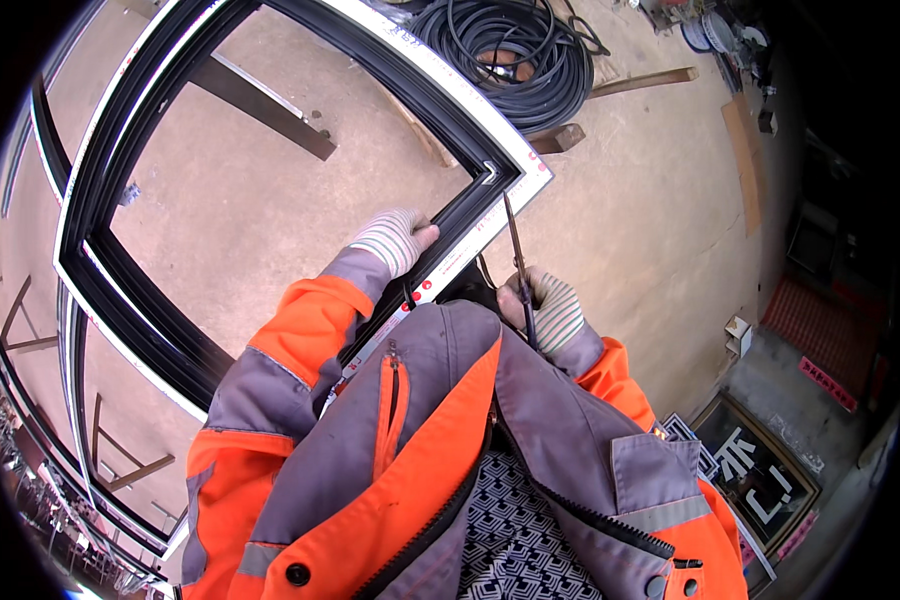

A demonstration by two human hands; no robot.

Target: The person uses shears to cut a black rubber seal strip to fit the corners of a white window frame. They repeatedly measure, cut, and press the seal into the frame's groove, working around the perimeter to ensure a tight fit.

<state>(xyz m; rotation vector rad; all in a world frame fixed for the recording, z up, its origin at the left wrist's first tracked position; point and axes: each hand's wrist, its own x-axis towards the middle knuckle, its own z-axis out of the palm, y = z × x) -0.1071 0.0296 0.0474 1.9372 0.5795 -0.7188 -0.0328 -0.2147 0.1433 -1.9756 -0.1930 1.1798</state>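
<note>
Left hand clamps the black seal on the frame near its corner while right hand grips scissors, blades pointing cornerward—best keep that seal taut and cut flush, I'd say.

Left hand gloved, fingers curled in grip, right hand fisted, elbows bent

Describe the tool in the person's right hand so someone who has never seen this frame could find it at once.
Start at the large black-and-white window frame lying on the concrete floor and follow it to the corner nearest the person. Just right of that corner, the right hand in a striped glove holds thin scissors, blades pointing up toward the corner. Nothing else nearby is so slim and metallic.
</note>
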